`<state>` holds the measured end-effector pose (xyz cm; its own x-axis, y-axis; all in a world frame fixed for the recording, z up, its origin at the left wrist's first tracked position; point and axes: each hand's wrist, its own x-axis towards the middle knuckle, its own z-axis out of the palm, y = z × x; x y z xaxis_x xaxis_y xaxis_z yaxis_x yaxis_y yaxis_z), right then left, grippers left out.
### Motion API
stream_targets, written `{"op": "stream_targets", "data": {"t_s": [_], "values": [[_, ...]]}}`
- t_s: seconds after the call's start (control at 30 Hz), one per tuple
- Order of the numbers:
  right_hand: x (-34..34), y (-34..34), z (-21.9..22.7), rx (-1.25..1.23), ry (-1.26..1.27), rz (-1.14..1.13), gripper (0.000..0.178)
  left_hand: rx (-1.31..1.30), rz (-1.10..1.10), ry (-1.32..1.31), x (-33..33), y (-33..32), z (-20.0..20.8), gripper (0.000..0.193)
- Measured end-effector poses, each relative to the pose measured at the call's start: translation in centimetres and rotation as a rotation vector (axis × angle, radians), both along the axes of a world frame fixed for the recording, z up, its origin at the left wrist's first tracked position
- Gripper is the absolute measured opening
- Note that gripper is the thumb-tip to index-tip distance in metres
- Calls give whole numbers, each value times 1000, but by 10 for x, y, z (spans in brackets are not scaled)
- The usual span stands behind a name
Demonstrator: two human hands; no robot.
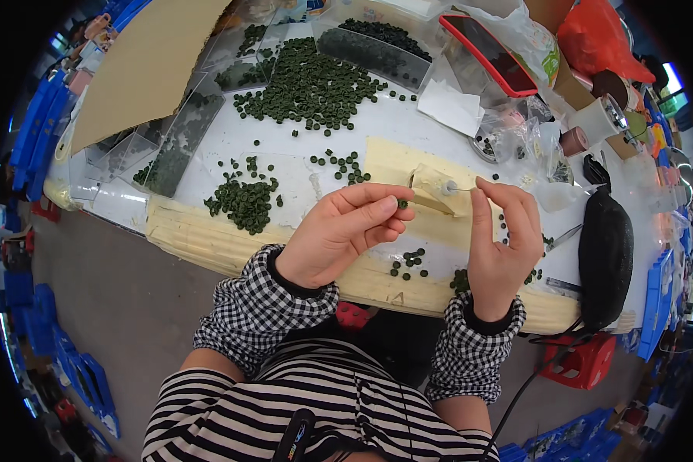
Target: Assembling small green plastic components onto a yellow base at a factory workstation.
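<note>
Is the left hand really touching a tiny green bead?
Touching. The head view shows the left hand pinching a dark green bead at its thumb tip.

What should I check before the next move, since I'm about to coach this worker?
1. Left hand has a small green piece at its fingertips: ok.
2. Right hand is at the free end of the thin pin: ok.
3. Right hand's grip on the pin is firm: cannot tell.
4. Hole in the held piece faces the pin: cannot tell.
5. Loose pieces are gathered: not ok; besides the small pile, scattered pieces lie near the front edge.
6. Phone is away from both hands: ok.
</note>
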<state>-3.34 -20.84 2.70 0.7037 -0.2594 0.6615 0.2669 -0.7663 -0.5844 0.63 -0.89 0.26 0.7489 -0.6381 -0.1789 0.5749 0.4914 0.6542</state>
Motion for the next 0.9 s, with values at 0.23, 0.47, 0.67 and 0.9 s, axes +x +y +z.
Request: {"op": "stream_targets", "data": {"t_s": [0.23,0.47,0.67,0.9], "values": [[-8,16,6,306,-45,305,9,-9,-21,-18,-2,1,-3,27],[-5,28,-2,606,79,494,10,-45,-53,-24,-2,1,-5,28],[-4,29,-6,602,96,497,10,-54,-58,-43,-1,1,-7,28],[-3,30,-6,602,95,494,9,-111,-42,-28,-1,1,-8,27]]}}
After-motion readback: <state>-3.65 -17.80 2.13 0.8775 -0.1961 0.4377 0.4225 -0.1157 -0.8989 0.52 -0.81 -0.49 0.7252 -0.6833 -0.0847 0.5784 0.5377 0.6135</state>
